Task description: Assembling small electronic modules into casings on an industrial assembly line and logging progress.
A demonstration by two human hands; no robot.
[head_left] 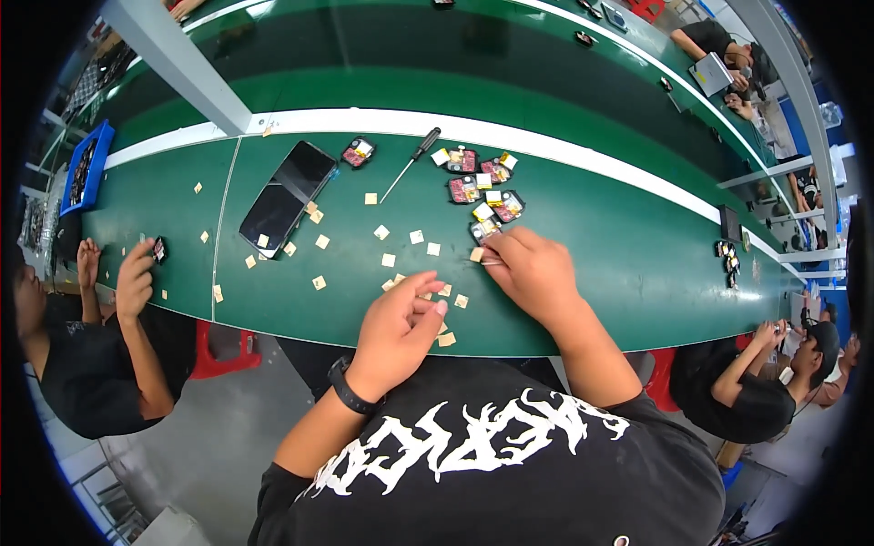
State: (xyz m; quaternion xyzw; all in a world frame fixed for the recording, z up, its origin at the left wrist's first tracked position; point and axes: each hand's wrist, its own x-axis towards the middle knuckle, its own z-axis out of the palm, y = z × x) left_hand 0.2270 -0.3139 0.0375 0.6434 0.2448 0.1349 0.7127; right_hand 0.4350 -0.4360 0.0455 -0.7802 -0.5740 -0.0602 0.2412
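My right hand [533, 273] is closed in a pinch, with a small tan square [476, 255] at its fingertips. A thin pale edge shows beside that square, too small to make out. Just beyond the fingers lies a black-cased module [483, 229] with a yellow-and-white part on it. Several similar modules [462, 188] with red boards are grouped behind it. My left hand [396, 328], a black band on its wrist, hovers by the table's near edge with fingers loosely bent and apart. It appears to hold nothing. Tan squares [444, 338] lie beside and partly under it.
On the green table [601, 264] lie a screwdriver [414, 159], a black phone-like slab [289, 196], a lone module [359, 152] and scattered tan squares [381, 232]. A white rail [364, 120] runs behind. People sit on both sides; a blue bin [86, 168] stands far left.
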